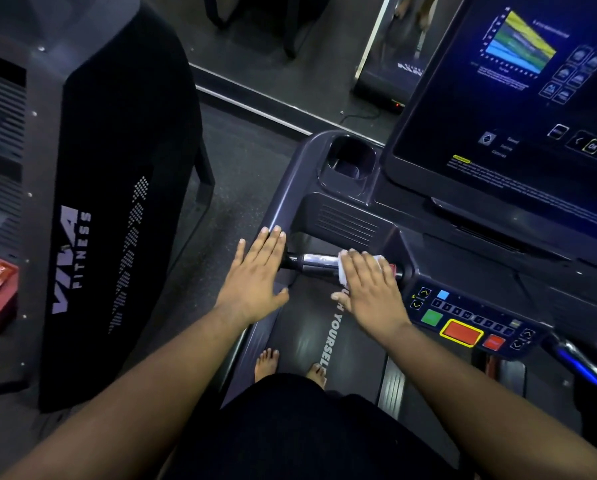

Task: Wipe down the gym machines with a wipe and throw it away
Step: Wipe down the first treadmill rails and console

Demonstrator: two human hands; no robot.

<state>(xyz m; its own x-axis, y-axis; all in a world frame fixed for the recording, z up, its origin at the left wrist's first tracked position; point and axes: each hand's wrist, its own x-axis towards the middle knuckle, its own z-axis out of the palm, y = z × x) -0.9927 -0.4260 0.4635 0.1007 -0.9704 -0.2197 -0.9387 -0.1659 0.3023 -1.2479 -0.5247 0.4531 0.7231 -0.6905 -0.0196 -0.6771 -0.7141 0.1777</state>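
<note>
We press the wipe [346, 268] with our flat, straight-fingered right hand [371, 289] onto the chrome handlebar [319, 262], whose bare length runs left toward our open, empty left hand [255, 278].

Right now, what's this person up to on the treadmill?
A person stands barefoot on a treadmill belt, cleaning it. The right hand presses a white wipe onto the chrome grip bar below the console. The left hand is open with fingers spread, its fingertips at the side rail. The screen is lit.
</note>
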